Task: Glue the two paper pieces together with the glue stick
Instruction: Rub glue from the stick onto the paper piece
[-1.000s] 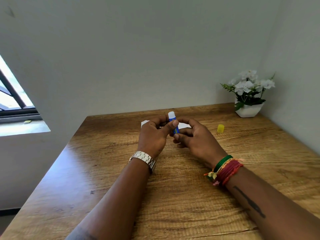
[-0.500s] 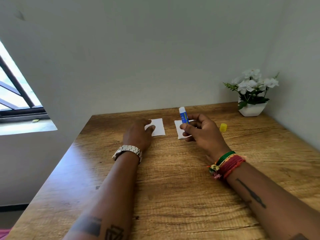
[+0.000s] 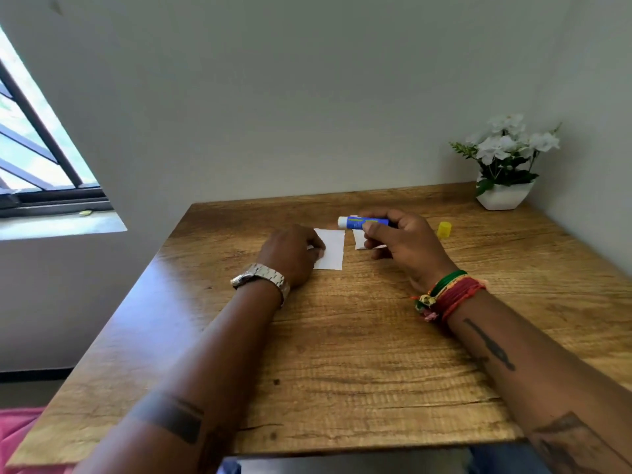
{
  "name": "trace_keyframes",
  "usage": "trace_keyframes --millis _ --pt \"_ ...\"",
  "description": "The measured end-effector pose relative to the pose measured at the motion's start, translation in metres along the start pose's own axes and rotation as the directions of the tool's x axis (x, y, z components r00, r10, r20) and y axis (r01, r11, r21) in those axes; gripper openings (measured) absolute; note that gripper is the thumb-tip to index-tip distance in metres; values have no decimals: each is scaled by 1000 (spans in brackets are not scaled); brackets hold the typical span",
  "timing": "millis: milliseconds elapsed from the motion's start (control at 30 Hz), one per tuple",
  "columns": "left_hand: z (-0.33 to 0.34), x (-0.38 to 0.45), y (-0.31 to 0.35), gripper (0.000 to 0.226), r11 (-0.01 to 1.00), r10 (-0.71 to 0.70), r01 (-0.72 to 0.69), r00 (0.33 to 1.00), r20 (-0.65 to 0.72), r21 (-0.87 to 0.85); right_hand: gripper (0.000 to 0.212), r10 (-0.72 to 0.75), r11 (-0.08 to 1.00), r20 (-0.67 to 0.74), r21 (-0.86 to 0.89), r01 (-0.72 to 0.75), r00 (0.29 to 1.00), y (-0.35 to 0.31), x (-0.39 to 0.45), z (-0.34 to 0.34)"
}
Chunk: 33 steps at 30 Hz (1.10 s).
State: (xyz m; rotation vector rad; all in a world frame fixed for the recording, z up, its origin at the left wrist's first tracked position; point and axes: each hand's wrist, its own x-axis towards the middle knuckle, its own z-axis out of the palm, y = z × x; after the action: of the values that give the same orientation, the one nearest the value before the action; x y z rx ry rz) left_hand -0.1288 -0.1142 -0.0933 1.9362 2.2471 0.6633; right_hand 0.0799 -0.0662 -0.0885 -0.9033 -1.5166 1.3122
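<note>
Two small white paper pieces lie side by side on the wooden table (image 3: 342, 354). My left hand (image 3: 290, 254) rests flat on the left edge of the left paper piece (image 3: 331, 249), pinning it down. My right hand (image 3: 403, 244) grips a blue glue stick (image 3: 362, 222), held almost level with its white uncapped tip pointing left, above the gap between the papers. The right paper piece (image 3: 359, 240) is mostly hidden under my right hand. The glue's yellow cap (image 3: 444, 230) stands on the table to the right of that hand.
A white pot of white flowers (image 3: 506, 165) stands in the table's far right corner against the wall. A window (image 3: 30, 148) with a sill is off to the left. Walls close off the table's far and right sides.
My left hand let go of the glue stick and came down on the left paper. My right hand tipped the stick from upright to nearly level, tip pointing left.
</note>
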Motion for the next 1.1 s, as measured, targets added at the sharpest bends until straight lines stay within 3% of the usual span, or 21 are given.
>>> trace_keyframes --millis 67,133,267,433,633,1000,1100 --pt "-6 -5 -6 12 996 90 -91 995 51 23 18 19 997 62 75 -24 998 -3 -2 -1" --pt "-10 -12 -13 26 985 164 -169 981 108 35 19 20 991 110 127 -34 994 -3 -2 -2" --pt "-9 -20 -16 41 976 210 -215 966 152 20 13 23 991 103 130 -36 994 -1 -1 0" --pt "-8 -22 -16 42 972 232 -214 948 218 -101 13 26 1000 61 -13 -25 998 7 3 2" --pt "-8 -22 -14 54 961 260 -277 911 319 8 8 -22 947 32 -320 32 999 11 5 8" --pt "-6 -24 -13 56 964 246 -267 904 348 11 3 -62 886 30 -459 69 998 14 6 6" --pt "-5 -25 -13 56 965 245 -263 905 349 5 10 -70 867 26 -492 74 997 14 6 5"
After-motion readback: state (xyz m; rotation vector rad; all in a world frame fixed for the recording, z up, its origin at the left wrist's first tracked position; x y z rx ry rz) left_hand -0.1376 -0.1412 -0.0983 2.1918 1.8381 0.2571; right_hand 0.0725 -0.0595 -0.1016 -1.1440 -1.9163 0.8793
